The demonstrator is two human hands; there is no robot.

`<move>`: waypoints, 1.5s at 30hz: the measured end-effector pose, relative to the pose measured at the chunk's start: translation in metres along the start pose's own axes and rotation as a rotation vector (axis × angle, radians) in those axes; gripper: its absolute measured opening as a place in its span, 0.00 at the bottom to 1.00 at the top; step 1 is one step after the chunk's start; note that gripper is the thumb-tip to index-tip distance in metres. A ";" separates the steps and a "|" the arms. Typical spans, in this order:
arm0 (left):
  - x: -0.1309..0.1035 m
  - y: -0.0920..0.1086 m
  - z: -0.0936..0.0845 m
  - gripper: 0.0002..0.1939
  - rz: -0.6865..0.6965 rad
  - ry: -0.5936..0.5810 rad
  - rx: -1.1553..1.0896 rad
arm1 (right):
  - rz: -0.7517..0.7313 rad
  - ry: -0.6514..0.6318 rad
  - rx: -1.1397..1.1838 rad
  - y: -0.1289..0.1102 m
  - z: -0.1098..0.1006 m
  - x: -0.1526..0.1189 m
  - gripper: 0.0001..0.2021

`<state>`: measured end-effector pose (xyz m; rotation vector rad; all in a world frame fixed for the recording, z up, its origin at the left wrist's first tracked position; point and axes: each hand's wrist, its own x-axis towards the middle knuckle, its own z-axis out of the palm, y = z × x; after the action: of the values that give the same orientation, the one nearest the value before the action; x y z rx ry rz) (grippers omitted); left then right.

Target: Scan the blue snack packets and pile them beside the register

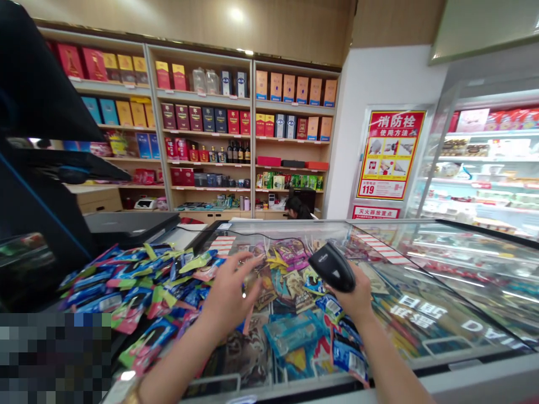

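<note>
A black handheld barcode scanner (330, 265) is gripped in my right hand (357, 294), its head tilted toward the left. Fingers apart, my left hand (231, 292) hovers over the glass top of a chest freezer (295, 223) and appears to hold nothing. Just left of it lies a heap of small blue, pink and green snack packets (126, 286). Several similar packets (348, 356) rest on the glass below the scanner. Through the glass show colourful wrapped packages (292, 334), which look like frozen treats.
At the left stand a dark monitor on a stand (42, 73) and a flat black device (130, 223). A thin cable (252, 232) crosses the freezer's far side. Behind are shelves of boxed bottles (206, 118) and a person's head (300, 207). A lit display fridge (484, 163) stands at the right.
</note>
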<state>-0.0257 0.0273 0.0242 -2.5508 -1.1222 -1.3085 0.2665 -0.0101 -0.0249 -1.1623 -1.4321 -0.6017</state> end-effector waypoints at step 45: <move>0.018 0.022 0.073 0.07 -1.035 0.295 -1.677 | -0.176 -0.475 0.144 -0.025 0.005 -0.001 0.07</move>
<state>0.0445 0.0483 -0.0034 -1.7389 -1.7033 -4.0375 0.2420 -0.0156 -0.0211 -1.1149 -1.9634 -0.3431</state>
